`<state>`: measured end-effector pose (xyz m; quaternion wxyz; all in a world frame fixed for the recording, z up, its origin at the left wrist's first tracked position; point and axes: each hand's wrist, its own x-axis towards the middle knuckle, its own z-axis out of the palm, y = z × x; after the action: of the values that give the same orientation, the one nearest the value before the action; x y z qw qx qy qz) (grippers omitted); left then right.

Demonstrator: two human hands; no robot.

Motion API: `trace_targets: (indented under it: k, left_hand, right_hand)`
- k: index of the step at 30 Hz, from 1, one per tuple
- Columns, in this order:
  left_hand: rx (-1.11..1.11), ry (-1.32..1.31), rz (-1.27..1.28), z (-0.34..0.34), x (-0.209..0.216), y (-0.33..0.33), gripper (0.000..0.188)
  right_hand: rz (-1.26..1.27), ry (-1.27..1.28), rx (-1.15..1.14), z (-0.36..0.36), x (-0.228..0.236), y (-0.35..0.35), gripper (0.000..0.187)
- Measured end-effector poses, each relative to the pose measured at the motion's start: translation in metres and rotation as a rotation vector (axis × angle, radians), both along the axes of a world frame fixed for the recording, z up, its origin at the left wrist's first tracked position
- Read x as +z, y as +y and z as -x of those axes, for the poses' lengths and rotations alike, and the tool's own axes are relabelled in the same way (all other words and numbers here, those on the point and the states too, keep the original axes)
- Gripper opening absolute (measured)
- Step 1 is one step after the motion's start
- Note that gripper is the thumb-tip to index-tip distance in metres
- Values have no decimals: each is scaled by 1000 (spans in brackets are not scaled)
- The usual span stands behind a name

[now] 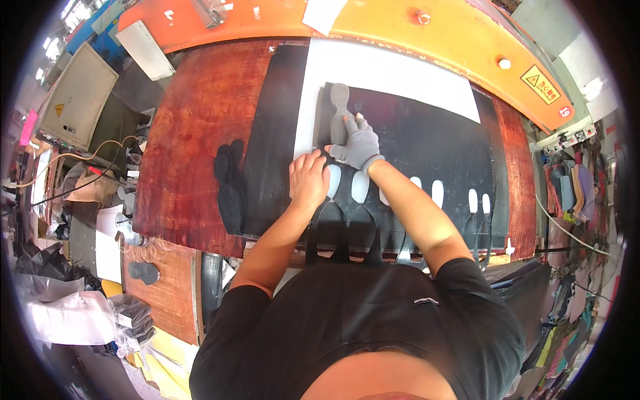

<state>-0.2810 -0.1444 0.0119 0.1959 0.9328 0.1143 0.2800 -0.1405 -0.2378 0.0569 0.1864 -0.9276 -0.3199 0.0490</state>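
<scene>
My right hand (358, 145), in a grey fingerless glove, reaches over a black sheet (427, 143). Its thumb and fingers lie on either side of the lower end of a dark grey shoe-sole-shaped piece (340, 100) near the sheet's left edge. Bare and flat, with the fingers stretched out, my left hand (308, 179) rests close by at that same edge. White sole-shaped openings show just below the hands, one (360, 188) near my right wrist and another (333, 181) beside my left fingers. Several more, such as a narrow one (437, 194), run to the right, partly hidden by my forearm.
Dark soles (231, 190) lie stacked on the reddish-brown board (193, 133) at left. White sheeting (400, 70) shows behind the black sheet. An orange machine beam (373, 20) spans the far side. Coloured scraps (573, 183) are piled at right, plastic bags (73, 317) at lower left.
</scene>
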Motion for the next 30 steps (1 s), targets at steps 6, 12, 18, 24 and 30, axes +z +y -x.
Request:
trace_targets:
  k: [6,12,18,24,30]
  left_hand:
    - [8,11,31,0,0,0,22]
    - [10,8,34,0,1,0,24]
    - [-17,86,196,-12,-2,17,30]
    - [29,196,749,-136,5,102,46]
    - [-3,545,263,-223,17,129,35]
  right_hand:
    - [-59,76,-87,-1,-2,20,87]
    - [-184,-76,-87,2,-14,19,79]
    - [-247,-141,-100,6,-20,18,75]
    - [-217,-98,-77,8,-16,16,75]
    - [-274,-65,-71,8,-13,14,72]
